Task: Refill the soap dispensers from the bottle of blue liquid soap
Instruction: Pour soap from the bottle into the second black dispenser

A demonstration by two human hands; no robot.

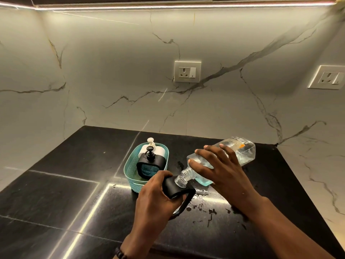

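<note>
The left hand [158, 195] gripped a black dispenser [177, 186], fingers curled round its body, tilting it so its clear threaded neck met the mouth of the bottle [224, 157]. The right hand [220, 169] held the bottle from above, fingers spread and bent over its side, tipped nearly flat with its base pointing away toward the wall. What blue soap remained had pooled pale at the shoulder by the neck; the far part looked empty.

Wet drops and smears [205, 208] already lay on the dark counter [74, 193] under and beside the two necks, so spilling looked like the main risk: the mouths were narrow and only touching, and a small slip of either hand would probably send soap onto the stone. With the bottle so low on soap, a steeper tip might bring a sudden gulp and overflow.

Beyond the hands a teal basket [130, 171] held a second black dispenser [149, 165] with its pump on, blue showing through its window, and a white one [155, 149] behind it. Two sockets [187, 71] sat on the marble wall.
</note>
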